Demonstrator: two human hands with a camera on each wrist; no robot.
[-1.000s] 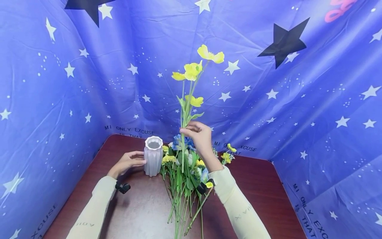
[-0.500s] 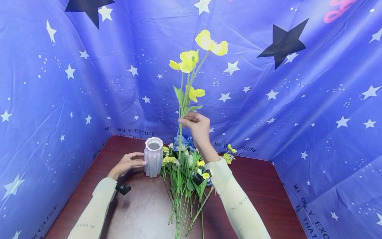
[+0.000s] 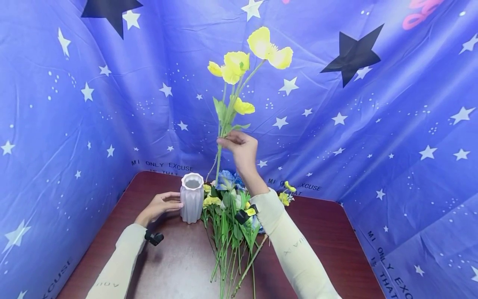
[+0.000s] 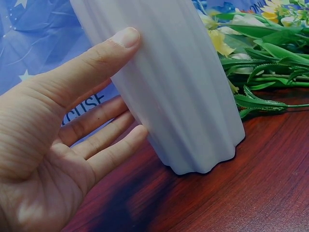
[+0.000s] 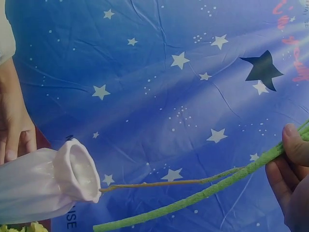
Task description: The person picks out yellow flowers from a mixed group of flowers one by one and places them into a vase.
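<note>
A pale lilac fluted vase (image 3: 192,204) stands upright on the table, its scalloped mouth facing up. My left hand (image 3: 161,206) holds it from the left side; in the left wrist view the thumb (image 4: 126,37) lies across its front, while the other fingers reach its side and partly pass behind. Up in the air, my right hand (image 3: 243,150) pinches the stems of a bunch of yellow poppies (image 3: 234,68) between thumb and fingers. Their green stem (image 5: 178,205) and a thinner brownish stem (image 5: 159,183) point down toward the vase, the thin one overlapping its rim in the right wrist view.
Right of the vase, a heap of flowers lies on the dark red table (image 3: 317,245), with blue blooms (image 3: 225,179), yellow ones (image 3: 212,201) and long green stems (image 3: 224,253) toward the front. A blue star-printed cloth (image 3: 130,104) closes in the back and sides.
My right hand has lifted the yellow poppies higher and shifted them left, bringing the stem ends up near the vase's height. My left hand and the vase have stayed in place.
</note>
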